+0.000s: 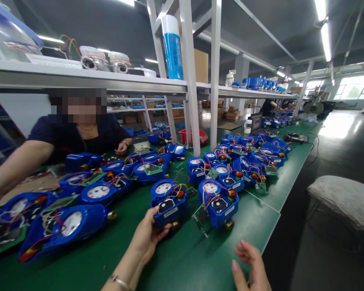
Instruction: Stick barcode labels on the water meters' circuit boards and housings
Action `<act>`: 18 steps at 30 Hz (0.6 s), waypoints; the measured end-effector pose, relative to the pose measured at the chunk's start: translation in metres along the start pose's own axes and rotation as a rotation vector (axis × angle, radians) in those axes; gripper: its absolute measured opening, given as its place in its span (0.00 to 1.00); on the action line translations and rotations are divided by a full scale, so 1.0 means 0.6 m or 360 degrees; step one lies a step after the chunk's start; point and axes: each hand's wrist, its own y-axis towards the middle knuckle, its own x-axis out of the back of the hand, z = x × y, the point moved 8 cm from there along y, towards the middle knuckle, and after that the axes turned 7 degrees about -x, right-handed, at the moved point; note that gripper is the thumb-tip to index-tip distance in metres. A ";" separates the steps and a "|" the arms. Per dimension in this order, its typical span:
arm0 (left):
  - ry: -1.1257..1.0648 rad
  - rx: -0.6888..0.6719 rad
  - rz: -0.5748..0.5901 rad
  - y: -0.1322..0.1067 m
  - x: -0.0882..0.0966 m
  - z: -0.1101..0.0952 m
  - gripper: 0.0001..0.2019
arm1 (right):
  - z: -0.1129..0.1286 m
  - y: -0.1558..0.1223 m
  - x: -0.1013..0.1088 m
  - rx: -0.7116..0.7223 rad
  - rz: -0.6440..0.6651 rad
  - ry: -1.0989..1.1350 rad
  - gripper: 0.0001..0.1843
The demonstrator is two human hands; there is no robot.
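Note:
My left hand [146, 237] grips the near end of a blue water meter [169, 202] with a white dial, coloured wires and a brass fitting, which rests on the green bench [182, 258]. My right hand [249, 266] hovers low at the bench's near edge, fingers loosely apart, holding nothing. Just right of the gripped meter stands a second blue meter [218, 200] with a small circuit board [200, 218] hanging from its wires.
Several more blue meters cover the bench to the left and far along it. Across the bench a person in a dark top [79, 133] works. White shelf posts [190, 76] rise mid-bench. A padded stool [346, 200] stands on the floor at right.

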 end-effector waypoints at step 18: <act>0.0060 0.0050 0.0246 0.050 -0.068 -0.010 0.16 | 0.034 0.163 -0.111 0.0319 0.0386 -0.0263 0.48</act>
